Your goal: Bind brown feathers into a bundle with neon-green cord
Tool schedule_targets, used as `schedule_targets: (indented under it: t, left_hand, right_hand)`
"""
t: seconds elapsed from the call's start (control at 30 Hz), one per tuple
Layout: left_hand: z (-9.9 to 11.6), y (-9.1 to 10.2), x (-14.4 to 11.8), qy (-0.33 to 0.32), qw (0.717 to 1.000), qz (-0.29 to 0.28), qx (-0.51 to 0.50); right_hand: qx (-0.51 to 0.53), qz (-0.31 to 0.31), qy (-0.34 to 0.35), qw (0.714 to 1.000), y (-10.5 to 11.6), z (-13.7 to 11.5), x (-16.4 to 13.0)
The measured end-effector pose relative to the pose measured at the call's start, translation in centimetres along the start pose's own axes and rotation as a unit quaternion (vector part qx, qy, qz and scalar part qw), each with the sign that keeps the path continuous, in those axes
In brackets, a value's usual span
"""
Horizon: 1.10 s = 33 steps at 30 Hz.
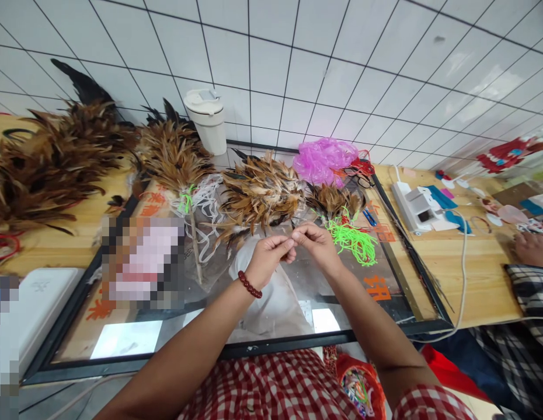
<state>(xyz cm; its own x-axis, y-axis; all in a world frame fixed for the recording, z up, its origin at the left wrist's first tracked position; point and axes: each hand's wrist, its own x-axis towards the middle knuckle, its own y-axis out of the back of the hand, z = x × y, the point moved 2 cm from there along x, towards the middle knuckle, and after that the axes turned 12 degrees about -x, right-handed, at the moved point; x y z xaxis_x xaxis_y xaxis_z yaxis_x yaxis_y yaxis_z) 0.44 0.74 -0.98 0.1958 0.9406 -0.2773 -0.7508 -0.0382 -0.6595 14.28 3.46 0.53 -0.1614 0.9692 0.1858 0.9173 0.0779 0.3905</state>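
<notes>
Head view. Left hand, bead bracelet at the wrist, and right hand met fingertip to fingertip over the middle of the glass-topped worktop; fingers of both were pinched together on something too small to identify. Bunch of brown feathers lay just beyond the hands, toward the far edge. Neon green cord, loosely tangled, lay just beside the right hand. Feather duster with a green tie rested toward the far left. Pink plastic bag sat at the far right corner. White lidded cup stood against the tiled wall. White device lay on the wooden table to the right.
</notes>
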Motion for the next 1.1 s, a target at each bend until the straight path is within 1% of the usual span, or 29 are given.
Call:
schedule_targets:
  t: [0.1,0.17,0.23,0.37,0.43,0.5,0.6,0.67,0.7,0.73,0.77,0.83,0.9,0.93,0.97,1.0,1.03,1.1]
  left_hand:
    - [0.4,0.3,0.2,-0.029,0.998,0.051,-0.036]
    - [0.6,0.4,0.2,-0.026,0.996,0.066,-0.055]
    - [0.8,0.4,0.2,-0.02,0.996,0.066,-0.06]
    - [0.8,0.3,0.2,-0.017,0.997,0.053,-0.053]
    - [0.7,0.3,0.1,-0.013,0.998,0.042,-0.051]
    - [0.6,0.3,0.1,-0.01,0.998,0.039,-0.049]
    - [0.6,0.4,0.1,-0.015,0.998,0.048,-0.047]
    - [0.6,0.5,0.2,-0.028,0.997,0.058,-0.053]
    - [0.7,0.6,0.2,-0.037,0.995,0.066,-0.062]
    - [0.8,0.7,0.3,-0.045,0.993,0.077,-0.074]
    - [0.8,0.8,0.4,-0.052,0.991,0.089,-0.086]
    - [0.9,1.1,0.6,-0.06,0.986,0.11,-0.109]
    - [0.9,1.2,0.7,-0.062,0.984,0.117,-0.121]
    - [0.8,1.2,0.8,-0.064,0.984,0.116,-0.123]
    - [0.8,1.1,0.8,-0.064,0.984,0.114,-0.124]
    - [0.8,1.1,0.8,-0.063,0.984,0.114,-0.125]
    - [0.8,1.1,0.8,-0.06,0.984,0.113,-0.126]
    - [0.8,0.9,0.7,-0.051,0.984,0.114,-0.127]
  right_hand:
    - [-0.12,0.081,0.04,0.989,1.8,0.4,0.6]
    - [-0.191,0.096,0.061,0.975,2.6,0.6,0.8]
    - [-0.221,0.064,0.089,0.969,2.7,0.4,0.8]
    - [-0.202,-0.047,0.166,0.964,1.2,-0.8,-0.1]
    - [-0.188,-0.078,0.192,0.96,0.5,-1.3,-0.4]
    - [-0.176,-0.093,0.202,0.959,0.2,-1.6,-0.6]
    - [-0.17,-0.096,0.195,0.961,0.5,-1.3,-0.3]
    - [-0.2,-0.062,0.163,0.964,0.9,-0.8,0.0]
    - [-0.234,-0.039,0.137,0.962,1.1,-0.3,0.1]
    - [-0.279,-0.019,0.106,0.954,1.3,0.1,0.2]
    - [-0.33,-0.007,0.077,0.941,1.3,0.6,0.3]
    - [-0.428,-0.004,0.032,0.903,1.0,1.4,0.4]
    - [-0.488,-0.013,0.012,0.872,0.5,1.9,0.4]
    - [-0.501,-0.019,0.009,0.865,0.3,2.1,0.4]
    - [-0.503,-0.024,0.009,0.864,0.0,2.1,0.4]
    - [-0.493,-0.026,0.013,0.869,-0.1,2.0,0.4]
    - [-0.471,-0.021,0.021,0.881,-0.2,1.8,0.3]
    - [-0.404,0.01,0.054,0.913,-0.2,1.0,0.2]
